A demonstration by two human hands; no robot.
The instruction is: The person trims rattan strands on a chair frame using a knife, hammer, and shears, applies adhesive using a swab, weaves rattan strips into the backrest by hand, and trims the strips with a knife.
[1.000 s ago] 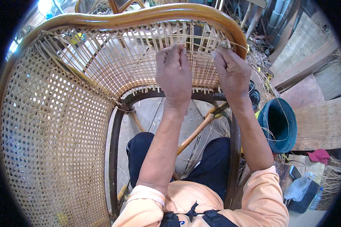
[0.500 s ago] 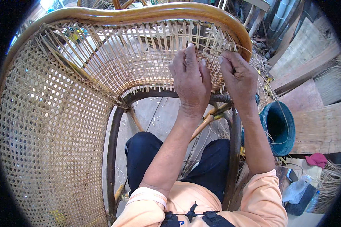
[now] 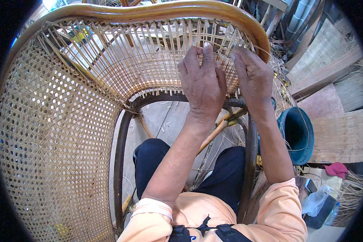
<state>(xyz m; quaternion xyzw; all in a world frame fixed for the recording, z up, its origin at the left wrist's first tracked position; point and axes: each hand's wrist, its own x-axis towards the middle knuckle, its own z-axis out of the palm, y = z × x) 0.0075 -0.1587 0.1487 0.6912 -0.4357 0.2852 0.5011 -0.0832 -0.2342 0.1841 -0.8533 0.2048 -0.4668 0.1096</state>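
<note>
A rattan chair with a glossy brown curved rail (image 3: 157,13) stands before me. Upright cane strands (image 3: 157,36) run from that rail down to a dark lower bar (image 3: 159,98), crossed by finer strands in the lower part. My left hand (image 3: 203,82) is at the right half of this weave, its fingers curled closed on a cane strand partly hidden behind them. Close to its right, my right hand (image 3: 253,76) pinches a strand near the panel's right end. The fingertips of both hands partly cover what they hold. Finished cane webbing (image 3: 60,133) fills the chair's left side.
A teal bucket (image 3: 296,137) stands right of the chair. Wooden boards (image 3: 339,139) lean beyond it. Near them lie a dark red cloth (image 3: 336,170), a clear plastic bag (image 3: 316,203), a bottle (image 3: 332,215) and loose cane strips (image 3: 357,193). My knees are under the chair frame.
The left hand has shifted slightly left, and its fingers are bent more. The right hand has moved slightly up and left, still pinching. The chair appears a little higher in view.
</note>
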